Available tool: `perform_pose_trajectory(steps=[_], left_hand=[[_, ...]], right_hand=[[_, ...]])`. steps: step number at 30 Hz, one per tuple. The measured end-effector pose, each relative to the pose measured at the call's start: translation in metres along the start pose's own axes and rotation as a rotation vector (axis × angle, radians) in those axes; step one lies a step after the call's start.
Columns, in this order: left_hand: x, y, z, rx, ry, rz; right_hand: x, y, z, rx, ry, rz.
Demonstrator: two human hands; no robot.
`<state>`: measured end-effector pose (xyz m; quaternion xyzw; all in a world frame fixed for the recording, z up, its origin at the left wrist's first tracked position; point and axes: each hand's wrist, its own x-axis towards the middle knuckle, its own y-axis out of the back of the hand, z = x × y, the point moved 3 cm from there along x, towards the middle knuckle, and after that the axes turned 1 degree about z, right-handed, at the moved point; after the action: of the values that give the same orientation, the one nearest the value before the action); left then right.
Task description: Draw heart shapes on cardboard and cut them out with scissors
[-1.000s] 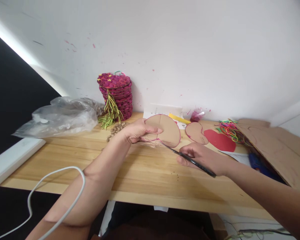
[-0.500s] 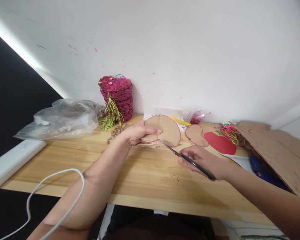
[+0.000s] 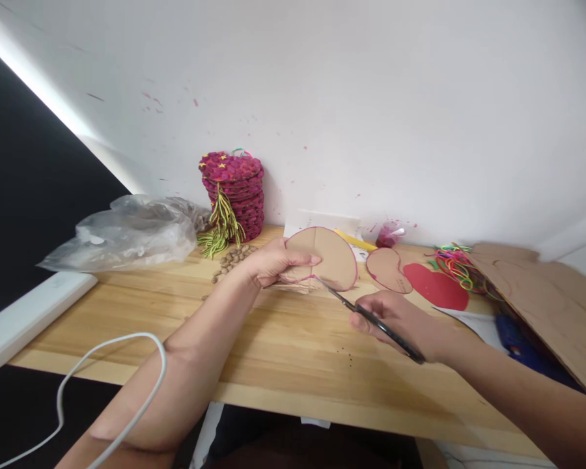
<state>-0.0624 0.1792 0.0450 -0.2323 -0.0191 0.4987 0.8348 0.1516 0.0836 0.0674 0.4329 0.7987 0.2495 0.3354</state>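
Note:
My left hand (image 3: 279, 262) is closed on a rounded cardboard piece (image 3: 334, 260) outlined in purple, its thumb lying on the top face. A ragged, frayed strip shows along the piece's near edge. In my right hand (image 3: 388, 316) is a pair of scissors (image 3: 364, 314) with black handles. Their blades point up and left, with the tips at the purple line on the near edge of the cardboard, close to my left thumb. Just right of it lies a second cardboard piece (image 3: 388, 268), heart-like in shape, beside a red heart-like piece (image 3: 439, 286).
Behind stands a magenta woven box (image 3: 244, 205) with a green-yellow tassel, near nutshell-like pieces (image 3: 229, 260) and a plastic bag (image 3: 137, 231). A small cup (image 3: 388, 234), colourful cords (image 3: 456, 264) and large cardboard (image 3: 542, 293) are at right. A white cable (image 3: 112, 340) crosses my left arm.
The whole view has shifted slightly, so things appear a little further right and lower. Both hands keep their hold, and the scissor tips stay at the cardboard's near edge.

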Motion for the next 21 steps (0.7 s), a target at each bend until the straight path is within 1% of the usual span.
perform_pose_trajectory(steps=[4,8,15,21], left_hand=[[-0.0007,-0.0019,0.0009,-0.015,-0.012,-0.01],[-0.002,-0.0043,0.0026,-0.025,-0.012,0.007],[-0.0018,-0.0036,0.003,-0.032,-0.003,0.033],[-0.0011,-0.0033,0.0022,-0.009,0.018,0.03]], right_hand=[[-0.0013,-0.0026,0.0019,0.052,-0.019,0.003],[-0.0018,-0.005,0.0014,0.096,-0.011,-0.009],[-0.0001,-0.0082,0.0058,0.124,-0.003,0.027],[-0.0007,-0.0074,0.0053,0.125,-0.054,0.037]])
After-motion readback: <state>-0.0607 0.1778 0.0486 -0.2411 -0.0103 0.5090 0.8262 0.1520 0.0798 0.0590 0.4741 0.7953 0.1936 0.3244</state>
